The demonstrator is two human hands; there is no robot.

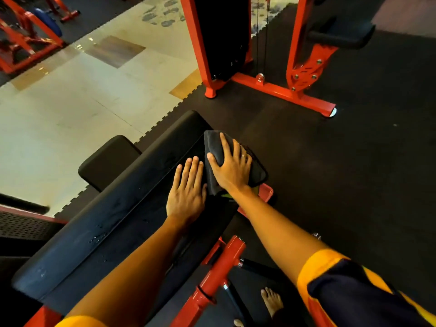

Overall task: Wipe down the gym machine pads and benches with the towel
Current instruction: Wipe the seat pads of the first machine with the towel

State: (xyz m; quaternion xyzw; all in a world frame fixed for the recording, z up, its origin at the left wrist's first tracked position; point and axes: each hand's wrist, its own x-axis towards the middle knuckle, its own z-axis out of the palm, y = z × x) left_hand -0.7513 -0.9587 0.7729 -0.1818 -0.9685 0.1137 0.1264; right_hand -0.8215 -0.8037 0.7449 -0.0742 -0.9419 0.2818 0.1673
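Observation:
A long black padded bench [113, 213] runs from the lower left up to the middle of the head view. Water droplets dot its surface. A dark grey folded towel [213, 147] lies on the far right part of the pad. My right hand [232, 166] lies flat on the towel with fingers spread, pressing it against the pad. My left hand [187, 190] rests flat on the bare pad just left of the towel, fingers straight and together.
A smaller black pad [108, 159] sits left of the bench. The bench's red frame [219, 267] juts out at the bottom. A red cable machine [271, 86] with a black seat [342, 36] stands ahead on black rubber matting. Light tiled floor lies to the left. My bare foot [272, 300] is below.

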